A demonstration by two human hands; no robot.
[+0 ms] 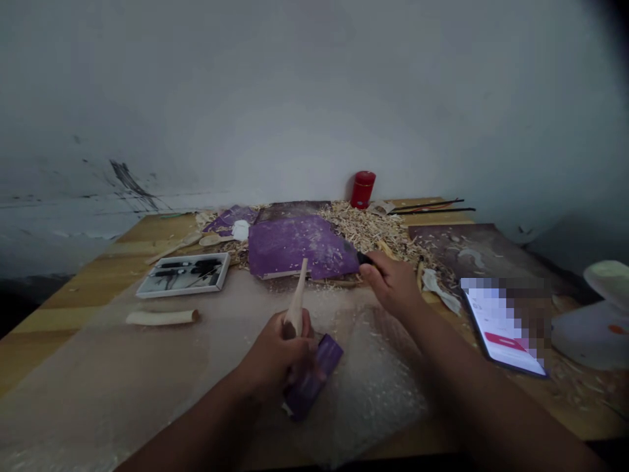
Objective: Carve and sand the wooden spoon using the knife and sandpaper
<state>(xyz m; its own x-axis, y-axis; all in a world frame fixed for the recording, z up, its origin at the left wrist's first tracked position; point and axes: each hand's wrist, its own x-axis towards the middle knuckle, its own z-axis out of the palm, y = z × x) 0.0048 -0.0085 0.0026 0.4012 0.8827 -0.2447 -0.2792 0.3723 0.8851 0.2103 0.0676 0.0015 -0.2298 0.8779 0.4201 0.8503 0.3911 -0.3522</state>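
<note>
My left hand is closed around a pale carved wooden piece, whose narrow end points up and away from me. Just under these fingers is a small piece of purple sandpaper; whether the hand also grips it I cannot tell. My right hand is closed on a black-handled tool, its tip blurred and pointing left over the edge of a large purple sandpaper sheet. The tool and the wooden piece are apart. Clear plastic wrap covers the table below both hands.
Wood shavings are heaped at the back around a red canister. On the left are a white tool box, a short wooden stick and a wooden spoon. A lit phone and a white object stand right.
</note>
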